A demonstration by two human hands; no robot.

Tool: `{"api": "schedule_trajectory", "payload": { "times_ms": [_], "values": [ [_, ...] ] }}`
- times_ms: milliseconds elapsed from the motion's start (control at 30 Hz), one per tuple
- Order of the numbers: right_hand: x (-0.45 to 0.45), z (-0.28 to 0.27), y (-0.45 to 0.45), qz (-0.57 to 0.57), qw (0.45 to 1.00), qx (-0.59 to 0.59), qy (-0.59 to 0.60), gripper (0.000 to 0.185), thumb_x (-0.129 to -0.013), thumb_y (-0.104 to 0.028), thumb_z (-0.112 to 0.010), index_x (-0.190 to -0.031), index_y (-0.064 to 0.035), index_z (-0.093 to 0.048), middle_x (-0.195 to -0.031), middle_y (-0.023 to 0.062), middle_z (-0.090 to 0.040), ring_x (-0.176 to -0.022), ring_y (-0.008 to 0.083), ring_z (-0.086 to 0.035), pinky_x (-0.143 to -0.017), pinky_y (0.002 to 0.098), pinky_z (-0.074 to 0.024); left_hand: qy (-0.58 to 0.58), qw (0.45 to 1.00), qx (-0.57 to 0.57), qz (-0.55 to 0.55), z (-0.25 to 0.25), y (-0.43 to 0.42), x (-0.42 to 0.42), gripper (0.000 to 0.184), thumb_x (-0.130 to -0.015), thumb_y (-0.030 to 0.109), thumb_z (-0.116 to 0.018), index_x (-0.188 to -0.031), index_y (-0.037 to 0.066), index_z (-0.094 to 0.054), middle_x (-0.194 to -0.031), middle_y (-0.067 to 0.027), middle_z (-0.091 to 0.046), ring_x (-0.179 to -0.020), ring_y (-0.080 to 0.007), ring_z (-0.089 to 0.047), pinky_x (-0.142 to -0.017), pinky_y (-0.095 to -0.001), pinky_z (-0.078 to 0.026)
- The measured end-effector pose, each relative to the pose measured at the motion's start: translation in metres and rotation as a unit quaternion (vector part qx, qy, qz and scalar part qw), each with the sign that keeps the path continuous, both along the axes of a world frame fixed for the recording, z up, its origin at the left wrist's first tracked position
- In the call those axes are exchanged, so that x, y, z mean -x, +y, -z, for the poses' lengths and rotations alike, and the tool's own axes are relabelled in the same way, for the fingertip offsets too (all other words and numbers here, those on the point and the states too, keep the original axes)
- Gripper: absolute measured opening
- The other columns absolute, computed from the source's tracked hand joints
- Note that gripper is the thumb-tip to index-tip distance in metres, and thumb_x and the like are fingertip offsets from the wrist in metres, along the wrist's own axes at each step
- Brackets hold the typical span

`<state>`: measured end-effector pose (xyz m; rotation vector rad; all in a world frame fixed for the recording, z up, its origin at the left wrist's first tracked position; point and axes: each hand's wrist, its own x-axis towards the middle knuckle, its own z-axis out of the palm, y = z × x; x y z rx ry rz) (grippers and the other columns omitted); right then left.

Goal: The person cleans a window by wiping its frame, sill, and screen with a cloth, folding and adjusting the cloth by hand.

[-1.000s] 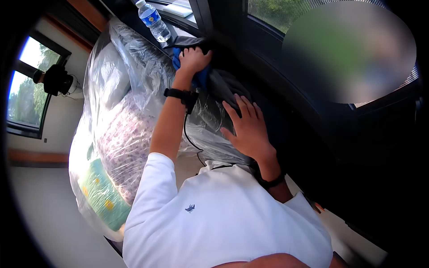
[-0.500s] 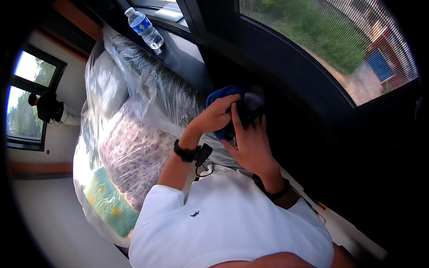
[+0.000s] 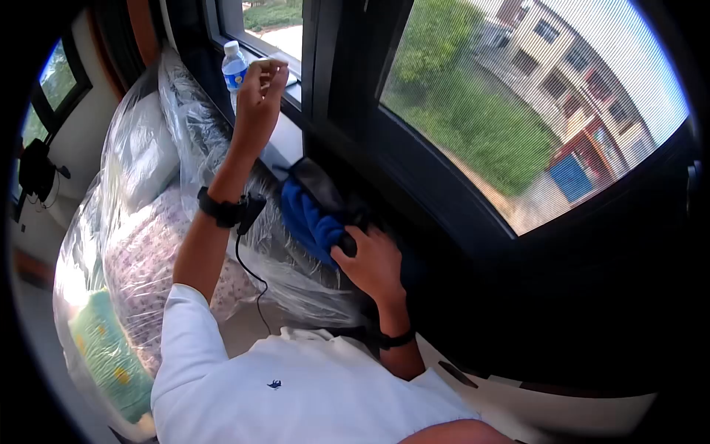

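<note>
My left hand (image 3: 259, 92) is raised in front of the water bottle (image 3: 234, 68), covering part of it. Its fingers are bent with the tips close together, and whatever they may pinch is too small to make out. Below and to the right lies a crumpled blue and black cloth item (image 3: 307, 214), with a dark grey part on top. My right hand (image 3: 371, 263) grips its lower right end, thumb and fingers curled over a dark part. Deep shadow hides the far side of the cloth.
A clear plastic bag (image 3: 166, 126) with a flowered bundle (image 3: 148, 259) and a green patterned piece (image 3: 111, 362) bulges at left. The window frame (image 3: 318, 66) and screened pane (image 3: 473, 96) stand ahead and right. A cable (image 3: 255, 285) hangs from my left wrist strap.
My left hand has left the cloth and risen to the bottle. My right hand now grips the cloth, which shows more of its blue side. The view has turned.
</note>
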<state>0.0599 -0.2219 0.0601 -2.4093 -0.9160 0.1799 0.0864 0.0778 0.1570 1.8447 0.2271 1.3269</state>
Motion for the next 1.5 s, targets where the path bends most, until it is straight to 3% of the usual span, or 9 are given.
{"api": "schedule_trajectory", "payload": {
  "times_ms": [100,167,300,667,700,900,1000,1400,1500],
  "values": [
    [-0.002,-0.002,-0.024,0.052,0.998,0.011,-0.044,0.042,-0.079,-0.032,-0.067,-0.111,-0.0047,-0.065,-0.107,0.0184,-0.063,-0.105,0.0348,-0.058,-0.09,0.0451,-0.0482,-0.039,0.998,-0.024,0.041,-0.071,0.009,-0.021,0.044,-0.096,0.034,-0.055,-0.123,0.0,-0.054,-0.11,-0.0162,-0.062,-0.109,-0.0273,-0.058,-0.096,-0.0359,-0.045],
    [-0.006,0.009,-0.033,0.08,0.992,0.007,-0.092,0.04,-0.079,-0.03,-0.066,-0.109,-0.0032,-0.065,-0.109,0.0193,-0.061,-0.104,0.0357,-0.058,-0.09,0.0466,-0.0482,-0.033,0.968,-0.209,-0.133,-0.098,0.01,-0.044,0.062,-0.092,0.041,-0.06,-0.132,-0.003,-0.044,-0.119,-0.0225,-0.059,-0.114,-0.034,-0.057,-0.1,-0.0385,-0.043],
    [0.014,0.012,-0.045,0.119,0.982,-0.002,-0.15,0.038,-0.079,-0.027,-0.065,-0.107,-0.001,-0.063,-0.105,0.0184,-0.059,-0.1,0.0362,-0.057,-0.085,0.0486,-0.0484,0.06,0.992,-0.112,-0.004,-0.126,0.033,-0.07,0.078,-0.085,0.046,-0.066,-0.135,-0.007,-0.037,-0.125,-0.0268,-0.055,-0.11,-0.0392,-0.059,-0.097,-0.0423,-0.046],
    [0.004,0.028,-0.02,0.147,0.937,0.015,-0.316,0.037,-0.075,-0.036,-0.068,-0.095,-0.0051,-0.062,-0.091,0.0121,-0.055,-0.089,0.0296,-0.055,-0.075,0.0454,-0.045,-0.054,0.994,0.073,0.068,-0.141,0.008,-0.098,0.03,-0.097,0.03,-0.057,-0.101,0.0,-0.056,-0.078,-0.0119,-0.063,-0.07,-0.0248,-0.062,-0.066,-0.038,-0.048],
    [0.008,0.029,-0.011,0.159,0.932,0.022,-0.324,0.038,-0.075,-0.036,-0.068,-0.095,-0.0049,-0.062,-0.092,0.0124,-0.055,-0.09,0.0299,-0.055,-0.075,0.0456,-0.0447,-0.133,0.889,0.251,0.36,-0.143,-0.004,-0.095,0.02,-0.099,0.025,-0.056,-0.094,0.007,-0.048,-0.068,-0.0013,-0.048,-0.057,-0.0135,-0.047,-0.055,-0.0313,-0.041],
    [0.008,0.029,-0.004,0.162,0.93,0.029,-0.327,0.039,-0.077,-0.037,-0.066,-0.097,-0.0044,-0.062,-0.094,0.0137,-0.056,-0.09,0.0315,-0.055,-0.078,0.0469,-0.0445,-0.194,0.765,0.396,0.469,-0.163,-0.032,-0.09,0.019,-0.102,0.02,-0.051,-0.088,0.011,-0.041,-0.066,0.0011,-0.04,-0.057,-0.0112,-0.04,-0.055,-0.0285,-0.037],
    [0.008,0.028,-0.012,0.157,0.932,0.047,-0.324,0.039,-0.078,-0.038,-0.065,-0.098,-0.0042,-0.063,-0.095,0.0142,-0.057,-0.091,0.032,-0.055,-0.079,0.0473,-0.0448,-0.328,0.569,0.531,0.536,-0.202,-0.052,-0.089,0.021,-0.105,0.018,-0.037,-0.087,0.007,-0.041,-0.066,-0.0015,-0.041,-0.058,-0.0156,-0.043,-0.06,-0.0308,-0.044],
    [0.003,0.04,-0.007,0.148,0.932,0.009,-0.332,0.04,-0.08,-0.038,-0.064,-0.101,-0.0036,-0.062,-0.1,0.0166,-0.058,-0.096,0.0342,-0.056,-0.08,0.051,-0.0457,-0.359,0.524,0.439,0.636,-0.182,-0.037,-0.058,0.012,-0.103,0.011,-0.04,-0.099,0.001,-0.045,-0.081,-0.0113,-0.051,-0.073,-0.0211,-0.054,-0.075,-0.0368,-0.05],
    [0.003,0.04,-0.007,0.126,0.931,-0.017,-0.343,0.041,-0.079,-0.037,-0.064,-0.103,-0.0033,-0.062,-0.102,0.0175,-0.058,-0.098,0.0357,-0.056,-0.08,0.0531,-0.046,-0.338,0.639,0.361,0.589,-0.171,-0.026,-0.042,0.006,-0.091,0.006,-0.051,-0.086,0.004,-0.052,-0.073,-0.0128,-0.06,-0.07,-0.0253,-0.061,-0.067,-0.0361,-0.051]
  ]
}}
